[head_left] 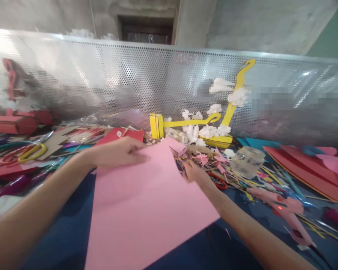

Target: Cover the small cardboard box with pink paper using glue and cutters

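Note:
A large sheet of pink paper [146, 202] spreads before me, its right edge cut unevenly. My left hand [124, 152] is closed on the sheet's upper left part, thumb over the top face. At the cut edge, my right hand [194, 172] has its fingers curled; blur and the paper hide what is in them. Just beyond the sheet's top lies a curled pink paper piece [176, 146]. A red scissors handle [218, 182] shows beside my right wrist.
A pink glue gun [284, 206] with a lit red light lies right. Behind it stands a clear block [248, 161]. Yellow paper stands with white tufts [214, 131] are at the back, before a perforated metal panel [157, 75]. Yellow-handled scissors [32, 153] lie left among scraps.

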Demonstrator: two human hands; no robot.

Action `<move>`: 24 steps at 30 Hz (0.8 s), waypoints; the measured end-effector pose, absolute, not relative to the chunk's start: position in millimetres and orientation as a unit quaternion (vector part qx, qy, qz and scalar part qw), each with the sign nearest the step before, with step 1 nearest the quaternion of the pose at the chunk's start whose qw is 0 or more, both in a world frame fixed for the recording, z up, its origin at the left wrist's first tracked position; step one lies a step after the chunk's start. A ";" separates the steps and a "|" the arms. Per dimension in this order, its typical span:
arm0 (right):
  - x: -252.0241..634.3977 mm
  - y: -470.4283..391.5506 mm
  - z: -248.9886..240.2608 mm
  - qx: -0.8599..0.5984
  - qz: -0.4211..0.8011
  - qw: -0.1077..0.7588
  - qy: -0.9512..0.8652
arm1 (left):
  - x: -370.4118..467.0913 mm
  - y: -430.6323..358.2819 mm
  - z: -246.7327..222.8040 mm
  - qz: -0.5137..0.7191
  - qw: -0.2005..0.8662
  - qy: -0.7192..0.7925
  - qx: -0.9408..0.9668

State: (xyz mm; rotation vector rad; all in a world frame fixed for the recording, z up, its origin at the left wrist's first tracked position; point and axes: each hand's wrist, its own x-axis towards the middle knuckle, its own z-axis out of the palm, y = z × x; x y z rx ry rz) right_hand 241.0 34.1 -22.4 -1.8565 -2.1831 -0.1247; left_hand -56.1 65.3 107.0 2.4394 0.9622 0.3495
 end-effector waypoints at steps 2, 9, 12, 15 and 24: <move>240.3 34.7 -24.1 -0.643 -0.040 0.140 -0.752 | -49.4 68.8 79.9 0.075 0.244 0.323 0.911; 255.8 30.3 6.2 -0.602 -0.012 0.259 -0.755 | -36.8 51.7 20.5 0.140 0.092 0.343 0.924; 265.7 26.6 16.6 -0.590 0.056 0.343 -0.729 | -33.9 33.7 10.2 0.121 0.053 0.271 0.953; 270.1 23.3 13.2 -0.563 0.180 0.408 -0.696 | -31.5 18.2 1.9 0.125 0.059 0.211 0.968; 252.8 -2.2 1.4 -0.529 0.080 0.422 -0.732 | -32.8 10.9 -3.4 0.134 0.123 0.173 0.968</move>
